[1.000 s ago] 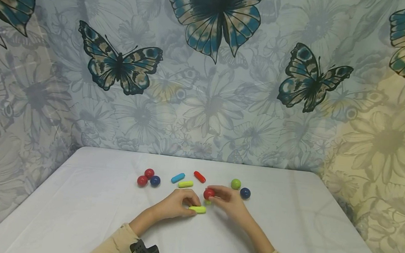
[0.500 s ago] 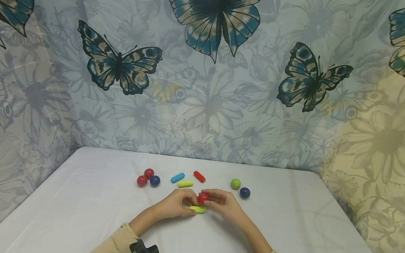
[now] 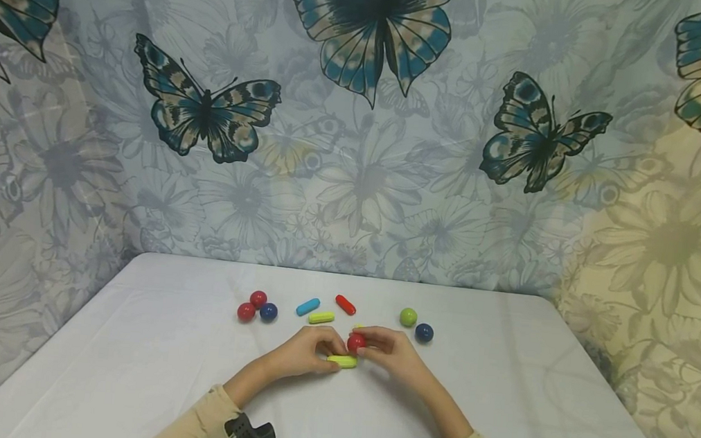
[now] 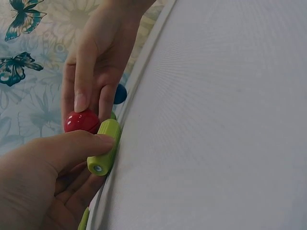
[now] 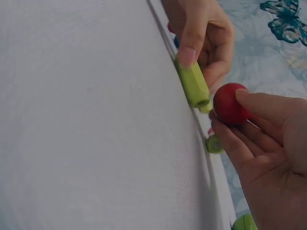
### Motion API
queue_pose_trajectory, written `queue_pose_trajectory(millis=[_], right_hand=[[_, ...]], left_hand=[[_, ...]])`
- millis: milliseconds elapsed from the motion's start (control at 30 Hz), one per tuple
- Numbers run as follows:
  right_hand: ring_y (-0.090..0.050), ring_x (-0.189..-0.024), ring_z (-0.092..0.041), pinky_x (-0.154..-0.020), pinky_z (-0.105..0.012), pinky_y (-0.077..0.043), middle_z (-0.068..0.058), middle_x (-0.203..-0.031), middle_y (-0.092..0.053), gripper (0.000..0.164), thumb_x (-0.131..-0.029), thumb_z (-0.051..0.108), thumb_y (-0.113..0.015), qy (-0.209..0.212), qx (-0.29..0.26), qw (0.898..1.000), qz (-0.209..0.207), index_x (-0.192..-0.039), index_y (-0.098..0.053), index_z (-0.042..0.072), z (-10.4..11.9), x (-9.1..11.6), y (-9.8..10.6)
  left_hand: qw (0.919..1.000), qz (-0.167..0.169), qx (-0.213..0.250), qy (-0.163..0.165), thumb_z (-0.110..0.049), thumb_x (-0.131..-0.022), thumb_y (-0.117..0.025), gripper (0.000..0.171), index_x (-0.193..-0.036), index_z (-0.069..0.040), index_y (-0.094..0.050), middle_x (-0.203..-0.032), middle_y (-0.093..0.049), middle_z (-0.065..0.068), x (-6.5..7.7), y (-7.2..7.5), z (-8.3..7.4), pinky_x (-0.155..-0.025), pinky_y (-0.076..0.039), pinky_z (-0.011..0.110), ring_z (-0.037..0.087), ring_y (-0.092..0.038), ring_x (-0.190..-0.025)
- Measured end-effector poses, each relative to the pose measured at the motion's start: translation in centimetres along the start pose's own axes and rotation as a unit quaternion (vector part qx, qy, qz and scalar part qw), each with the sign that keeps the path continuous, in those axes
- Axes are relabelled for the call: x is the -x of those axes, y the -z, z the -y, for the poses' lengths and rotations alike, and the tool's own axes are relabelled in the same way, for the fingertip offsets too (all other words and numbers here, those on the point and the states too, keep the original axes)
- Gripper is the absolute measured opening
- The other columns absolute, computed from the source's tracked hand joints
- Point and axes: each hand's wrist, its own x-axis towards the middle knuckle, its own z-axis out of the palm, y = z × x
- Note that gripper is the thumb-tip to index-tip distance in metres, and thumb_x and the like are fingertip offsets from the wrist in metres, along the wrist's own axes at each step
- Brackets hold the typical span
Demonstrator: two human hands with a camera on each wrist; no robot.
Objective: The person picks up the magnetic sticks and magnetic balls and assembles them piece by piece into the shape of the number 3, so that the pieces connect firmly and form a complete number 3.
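My left hand pinches a yellow-green ridged rod between thumb and fingers, close over the table. A small silver disc shows in the rod's near end in the left wrist view. My right hand holds a shiny red ball by its fingertips, just beyond the rod's free end. In the right wrist view, a narrow gap separates the red ball from the rod. Another yellow-green piece shows past the right fingers, its rest hidden.
On the white table, two red balls and a blue ball sit at left. Blue, yellow-green and red rods lie mid-back. Green and dark blue balls stand at right.
My right hand has brought the red ball slightly left and nearer the held rod. A yellow-green bit seen under the ball now shows beyond the right fingers. The left hand stays still.
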Motion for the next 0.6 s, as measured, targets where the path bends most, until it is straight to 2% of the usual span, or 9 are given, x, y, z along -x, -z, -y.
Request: queue_pose_trajectory(millis=[267, 600], right_hand=[[-0.06, -0.121, -0.036, -0.096, -0.03, -0.054, -0.019, -0.129, -0.064, 0.04, -0.091, 0.016, -0.068, -0.008, 0.037, 0.999, -0.019, -0.127, -0.061, 0.0, 0.1, 0.2, 0.6], [-0.06, -0.121, -0.037, -0.095, -0.028, -0.055, -0.02, -0.128, -0.064, 0.039, -0.09, 0.009, -0.068, -0.011, 0.039, 0.999, -0.027, -0.127, -0.061, -0.002, -0.4, 0.3, 1.2]], left_hand=[[0.9999, -0.004, 0.005, 0.011, -0.006, -0.083, -0.075, 0.02, -0.102, -0.01, -0.07, -0.104, -0.071, 0.005, 0.0, -0.1, 0.2, -0.088, -0.056, 0.023, 0.018, -0.068, -0.098], [0.9999, 0.002, 0.007, 0.007, -0.009, -0.083, -0.076, 0.016, -0.097, -0.014, -0.071, -0.101, -0.071, 0.002, -0.1, 0.0, 0.1, -0.086, -0.055, 0.018, 0.006, -0.066, -0.094]])
